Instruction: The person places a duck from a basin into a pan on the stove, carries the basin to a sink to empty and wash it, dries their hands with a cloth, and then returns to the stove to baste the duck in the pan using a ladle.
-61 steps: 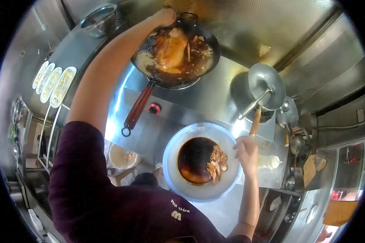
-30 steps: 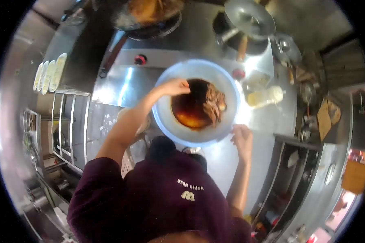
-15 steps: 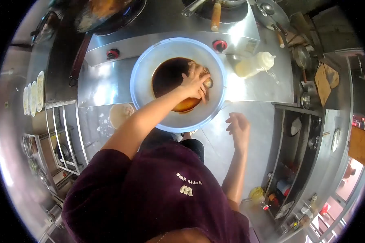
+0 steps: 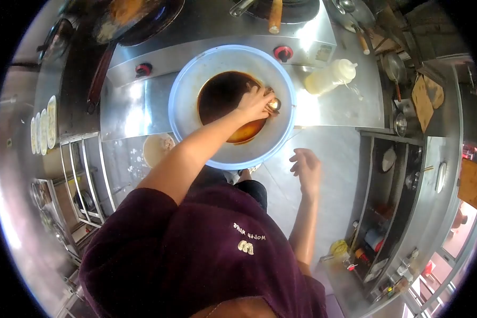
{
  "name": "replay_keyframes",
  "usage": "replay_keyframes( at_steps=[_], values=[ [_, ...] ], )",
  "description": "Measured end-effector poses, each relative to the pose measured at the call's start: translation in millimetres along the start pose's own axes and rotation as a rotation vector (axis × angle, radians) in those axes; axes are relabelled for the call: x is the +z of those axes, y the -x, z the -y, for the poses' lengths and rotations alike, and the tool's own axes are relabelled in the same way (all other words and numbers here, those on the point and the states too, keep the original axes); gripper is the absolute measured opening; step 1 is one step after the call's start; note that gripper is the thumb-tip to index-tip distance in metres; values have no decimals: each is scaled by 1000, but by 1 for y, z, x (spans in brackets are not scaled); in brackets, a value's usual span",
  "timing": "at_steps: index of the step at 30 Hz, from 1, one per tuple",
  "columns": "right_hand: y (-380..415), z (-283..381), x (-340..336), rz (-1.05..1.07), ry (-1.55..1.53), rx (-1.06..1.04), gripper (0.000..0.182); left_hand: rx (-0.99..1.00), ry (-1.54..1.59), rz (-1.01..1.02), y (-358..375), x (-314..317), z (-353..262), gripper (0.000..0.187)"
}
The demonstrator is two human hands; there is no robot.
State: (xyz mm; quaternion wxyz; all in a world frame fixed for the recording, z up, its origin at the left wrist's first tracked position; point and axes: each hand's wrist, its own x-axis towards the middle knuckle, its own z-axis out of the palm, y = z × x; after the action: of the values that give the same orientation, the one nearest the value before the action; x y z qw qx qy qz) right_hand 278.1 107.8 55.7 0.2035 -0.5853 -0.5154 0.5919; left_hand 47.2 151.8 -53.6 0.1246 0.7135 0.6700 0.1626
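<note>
A wide pale-blue basin holds dark brown liquid, thinner and amber toward its near edge. My left hand reaches down into the basin, its fingers curled over a brown glistening lump at the right side of the liquid. A bright round highlight shows on the lump; I cannot tell what it is. My right hand hangs over the floor right of the basin, fingers loosely bent and apart, holding nothing.
A squeeze bottle of pale liquid lies right of the basin on the steel counter. Behind are red stove knobs, a dark wok and a wooden-handled pan. A whitish bucket stands at lower left. Shelving lines the right.
My left hand has drawn its spread fingers together around the brown lump at the basin's right side. My right hand has shifted slightly left, still empty.
</note>
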Motion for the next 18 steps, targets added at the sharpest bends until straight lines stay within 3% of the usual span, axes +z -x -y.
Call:
replay_keyframes(
  at_steps=[8, 11, 14, 15, 17, 18],
  values=[
    [-4, -6, 5, 20, -9, 0, 21, -26, -70, -50, 2, 12, 1, 45],
    [-2, -10, 3, 19, -20, 1, 21, -62, 53, -88, 6, 4, 5, 36],
    [-2, -13, 0, 17, -31, 1, 21, -242, 272, -20, 6, -23, 5, 38],
    [-1, -15, -1, 15, -33, 2, 21, -392, 343, 32, 6, -43, -2, 43],
    [-2, -18, -3, 14, -40, 6, 21, -483, 527, -2, 6, -56, 6, 45],
    [-3, -20, -3, 15, -45, 6, 21, -437, 582, -96, 6, -64, 10, 46]
  ],
)
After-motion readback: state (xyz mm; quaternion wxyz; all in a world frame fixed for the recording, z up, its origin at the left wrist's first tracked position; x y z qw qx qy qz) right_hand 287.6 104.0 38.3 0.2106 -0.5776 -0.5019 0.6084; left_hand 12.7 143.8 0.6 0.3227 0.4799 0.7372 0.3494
